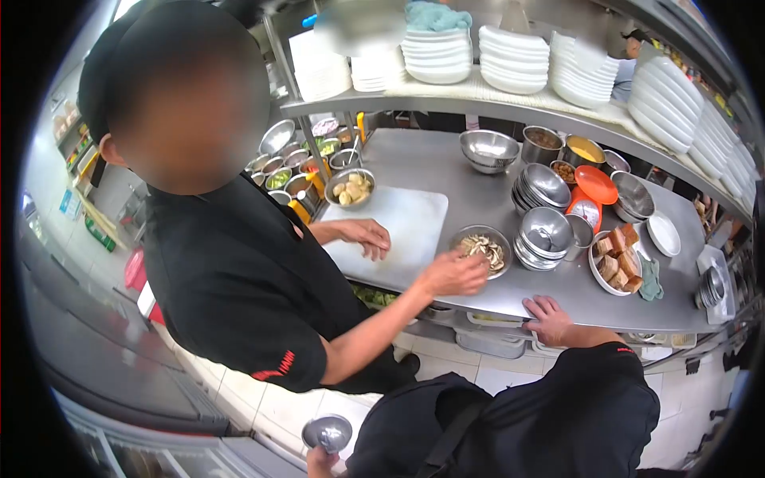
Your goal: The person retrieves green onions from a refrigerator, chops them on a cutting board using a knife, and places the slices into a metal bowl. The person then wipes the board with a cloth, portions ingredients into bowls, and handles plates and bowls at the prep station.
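At the bottom left, my left hand [321,460] is closed on the rim of a small metal bowl [327,432], held low over the floor and away from the counter. My right hand [548,320] lies on the front edge of the steel counter [414,163], its fingers stretched out and holding nothing. Beyond it stand stacked metal bowls [545,231] and a white bowl of bread chunks [615,263]. Left of my right hand, a metal bowl of sliced mushrooms [484,248] sits by the cutting board.
A co-worker in black stands at left, one hand [458,273] at the mushroom bowl, the other [365,237] above the white cutting board [406,219]. An orange scale [586,209] is behind the bowls. White plates [514,60] fill the overhead shelf. Ingredient containers [299,185] line the back left.
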Demonstrator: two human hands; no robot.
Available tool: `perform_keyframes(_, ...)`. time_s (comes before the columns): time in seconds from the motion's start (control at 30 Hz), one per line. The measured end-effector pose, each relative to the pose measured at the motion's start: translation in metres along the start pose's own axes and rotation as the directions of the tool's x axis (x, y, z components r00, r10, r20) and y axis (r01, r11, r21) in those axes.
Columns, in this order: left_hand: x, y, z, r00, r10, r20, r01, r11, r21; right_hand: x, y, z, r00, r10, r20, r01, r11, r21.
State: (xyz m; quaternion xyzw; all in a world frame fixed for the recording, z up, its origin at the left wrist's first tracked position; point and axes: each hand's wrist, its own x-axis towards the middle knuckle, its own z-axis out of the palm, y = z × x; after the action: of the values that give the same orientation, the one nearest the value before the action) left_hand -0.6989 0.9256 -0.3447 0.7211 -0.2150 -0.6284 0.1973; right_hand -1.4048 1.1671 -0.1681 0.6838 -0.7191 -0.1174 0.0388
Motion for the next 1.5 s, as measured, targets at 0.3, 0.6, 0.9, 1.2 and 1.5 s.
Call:
perform_keyframes(0.3,0.138,0.109,-0.123,0.997,0.069,-0.02,-0.062,0.964,0.259,0.062,-0.16,-0.009,0.442,0.811,0.383,-0.868,0.495,-0.046)
perform_keyframes(0.6,0.224,0.314,-0.23,0.99,0.127,0.064,-0.141,0.847,0.512,0.065,-0.391,0.096,0.385,0.398,0.832,-0.828,0.548,0.121)
perform_keyframes(0.9,0.286,0.567,-0.223,0.894,0.403,0.196,-0.447,0.78,0.438,0.321,-0.517,0.1,0.493,0.111,0.863,-0.731,0.591,0.342)
perform_keyframes(1.2,0.375,0.486,-0.379,0.948,-0.006,-0.317,0.045,0.992,0.118,0.766,-0.555,0.088,0.706,-0.313,0.635,-0.018,0.889,0.458)
perform_keyframes(1.5,0.381,0.392,-0.415,0.87,-0.387,-0.306,0.427,0.901,0.076,1.127,-0.648,-0.143,0.967,-0.213,0.142,0.037,0.665,0.746)
